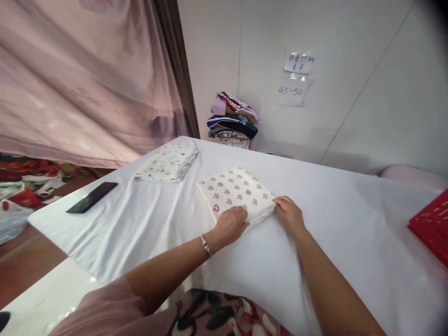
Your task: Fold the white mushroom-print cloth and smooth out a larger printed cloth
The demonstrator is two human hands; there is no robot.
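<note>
A folded white cloth with a mushroom print [238,190] lies on the white table cover [157,224]. My left hand [230,225] rests on the cloth's near corner, fingers curled down onto the fabric. My right hand [289,212] pinches the near right edge of the same cloth between thumb and fingers. A second folded white printed cloth [167,162] lies further back to the left, apart from both hands.
A black phone [91,197] lies near the table's left edge. A stack of folded coloured clothes [233,120] sits against the back wall. A red crate [432,226] stands at the right edge. A pink curtain [84,79] hangs at left.
</note>
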